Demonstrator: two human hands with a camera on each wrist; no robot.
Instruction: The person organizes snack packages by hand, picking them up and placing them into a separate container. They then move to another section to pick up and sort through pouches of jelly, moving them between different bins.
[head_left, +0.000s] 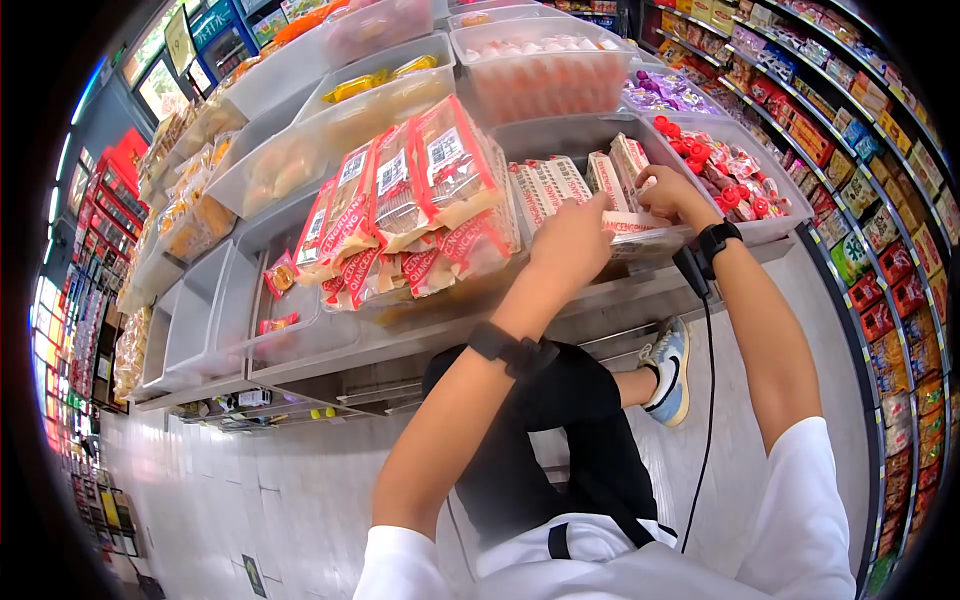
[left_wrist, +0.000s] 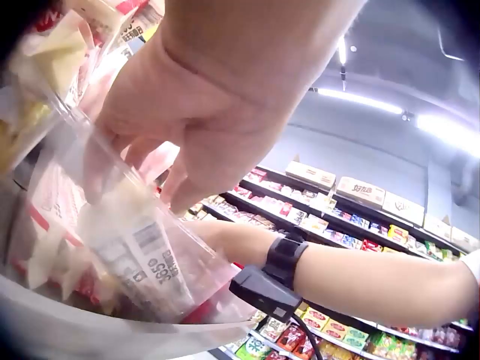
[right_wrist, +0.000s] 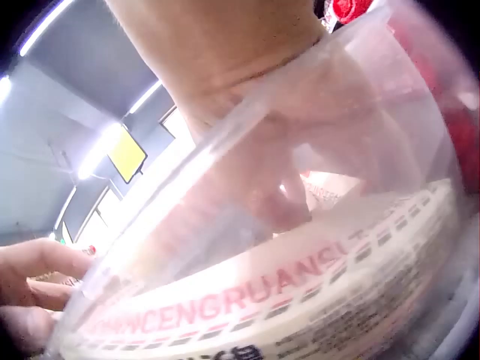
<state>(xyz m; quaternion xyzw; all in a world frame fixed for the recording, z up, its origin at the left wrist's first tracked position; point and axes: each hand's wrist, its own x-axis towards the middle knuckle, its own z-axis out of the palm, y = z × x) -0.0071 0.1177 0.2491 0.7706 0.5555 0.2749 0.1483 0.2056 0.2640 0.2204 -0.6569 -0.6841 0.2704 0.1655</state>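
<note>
Both hands reach over the front wall of a translucent plastic bin (head_left: 548, 133). A long white snack packet with red lettering (head_left: 640, 221) lies along the inside of that wall. My left hand (head_left: 572, 245) grips it near its left end, its fingertips partly hidden. At the other end my right hand (head_left: 682, 196) holds it with bent fingers, seen through the clear wall in the right wrist view. Printed "NCENGRUANSI", the packet (right_wrist: 247, 296) shows its long side there. Behind the hands several similar packets (head_left: 560, 185) stand on edge in a row.
Left of the hands, large red-and-clear snack packets (head_left: 400, 185) are heaped above the display. Red-wrapped sweets (head_left: 735, 170) fill the bin at right. Further bins (head_left: 540, 75) rise behind. Two small wrapped pieces lie in a shallow bin (head_left: 235, 300) at left. Stocked shelves (head_left: 860, 200) line the right.
</note>
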